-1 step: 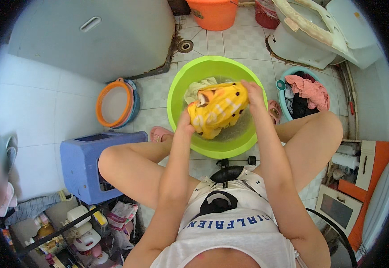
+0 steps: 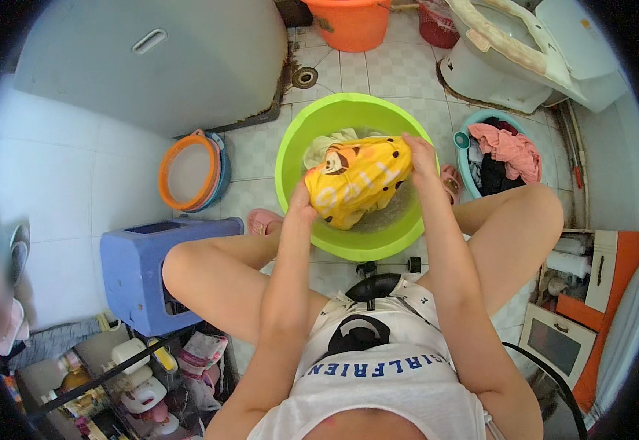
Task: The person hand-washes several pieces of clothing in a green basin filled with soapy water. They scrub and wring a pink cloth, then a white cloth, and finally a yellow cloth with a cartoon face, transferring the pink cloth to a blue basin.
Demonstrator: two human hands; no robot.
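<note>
A yellow printed garment (image 2: 363,176) with dark dots, pale lettering and a cartoon figure is stretched between my two hands over a lime-green basin (image 2: 297,139). My left hand (image 2: 302,202) grips its left edge, and my right hand (image 2: 420,154) has hold of the upper right edge. Both hands are closed on the fabric. Below it, cloudy water (image 2: 400,209) fills the bottom of the basin. A pale wet cloth (image 2: 327,147) lies in the water, partly hidden behind the yellow garment.
Right of the basin stands a light-blue tub (image 2: 468,172) of clothes with a teal cup (image 2: 461,139) at its rim. A blue stool (image 2: 129,271) and stacked basins (image 2: 165,183) are at left. Beyond are an orange bucket (image 2: 349,29), a floor drain (image 2: 305,77) and a toilet (image 2: 495,73).
My hands have drawn slightly apart, so the yellow garment is stretched wider and its cartoon print and lettering lie flatter. The basin and the other things have stayed in place.
</note>
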